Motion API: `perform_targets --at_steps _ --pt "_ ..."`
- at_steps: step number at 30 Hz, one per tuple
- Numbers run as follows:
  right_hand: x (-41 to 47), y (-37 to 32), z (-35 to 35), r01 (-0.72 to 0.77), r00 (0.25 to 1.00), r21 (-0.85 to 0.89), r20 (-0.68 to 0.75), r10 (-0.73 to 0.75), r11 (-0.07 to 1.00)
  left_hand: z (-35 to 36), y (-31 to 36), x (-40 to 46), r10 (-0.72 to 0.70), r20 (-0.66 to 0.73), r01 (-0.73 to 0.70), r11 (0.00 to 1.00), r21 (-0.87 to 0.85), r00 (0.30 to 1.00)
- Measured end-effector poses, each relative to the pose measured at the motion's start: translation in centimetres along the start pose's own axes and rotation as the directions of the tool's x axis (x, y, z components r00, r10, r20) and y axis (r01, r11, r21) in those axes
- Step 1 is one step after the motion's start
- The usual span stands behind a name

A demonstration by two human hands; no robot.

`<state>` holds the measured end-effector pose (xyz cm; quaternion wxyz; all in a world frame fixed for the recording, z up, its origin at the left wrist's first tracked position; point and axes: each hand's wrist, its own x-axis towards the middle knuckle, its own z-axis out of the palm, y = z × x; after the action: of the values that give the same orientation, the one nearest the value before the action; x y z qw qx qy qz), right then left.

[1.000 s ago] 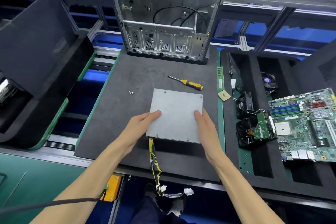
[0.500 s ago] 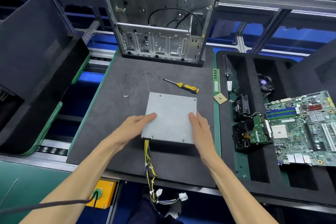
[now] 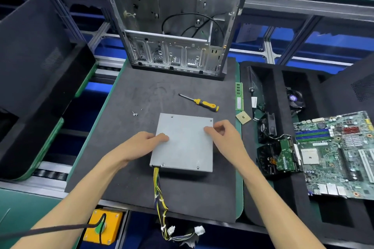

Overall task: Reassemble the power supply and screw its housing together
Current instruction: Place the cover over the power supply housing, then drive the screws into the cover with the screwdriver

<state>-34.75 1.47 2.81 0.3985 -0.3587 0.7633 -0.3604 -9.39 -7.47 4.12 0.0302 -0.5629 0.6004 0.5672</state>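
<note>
- Left hand lies on the left edge of the power supply, fingers bunched close together with the tips pressing down on the grey lid — not wrapped around anything.
- Right hand sits at the right edge of the lid, fingers curled inward with the tips on the metal near the far right corner. Can't tell whether it's pinching something small there or just pressing.
- The power supply itself lies flat, lid up, in the middle of the dark foam mat on the desk, with small screw holes visible near its corners.
- A yellow-and-black wire bundle comes out of the near left corner of the box and hangs over the front edge of the mat, ending in white connectors.
- A couple of loose screws sit on the mat just left of the box's far corner, apart from it.
- The yellow-handled screwdriver lies on the mat beyond the box, untouched.
- Further back, the empty PC case stands upright at the far edge of the mat.
- Off to the right — a RAM stick and a CPU chip at the mat's edge, then a black foam tray holding the motherboard, a fan and other parts.
- A yellow button box is mounted below the desk's front edge.
</note>
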Motion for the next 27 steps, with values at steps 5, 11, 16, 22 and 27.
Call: perform_targets --at_steps 5,11,16,22,27 --pt "4.6 -3.1 0.1 0.196 0.96 -0.229 -0.155 -0.234 0.954 -0.7 0.9 0.4 0.051 -0.074 -0.052 0.999 -0.012 0.996" --pt "10.3 -4.4 1.3 0.076 0.988 -0.562 -0.067 -0.137 0.824 -4.8 0.5 0.2 0.044 -0.376 -0.119 0.977 -0.178 0.925" --pt "12.5 -4.4 2.3 0.062 0.995 -0.654 -0.016 -0.095 0.754 -6.7 -0.9 0.1 0.022 -0.406 -0.105 0.978 -0.183 0.913" --pt "11.3 -7.9 4.1 0.278 0.96 -0.264 0.055 -0.274 0.924 -7.1 -2.7 0.9 -0.003 -0.407 -0.033 0.996 -0.081 0.913" --pt "7.6 -10.9 7.0 0.368 0.928 0.022 0.051 -0.369 0.93 -7.1 -3.8 1.8 0.013 -0.385 -0.007 1.0 0.017 0.923"
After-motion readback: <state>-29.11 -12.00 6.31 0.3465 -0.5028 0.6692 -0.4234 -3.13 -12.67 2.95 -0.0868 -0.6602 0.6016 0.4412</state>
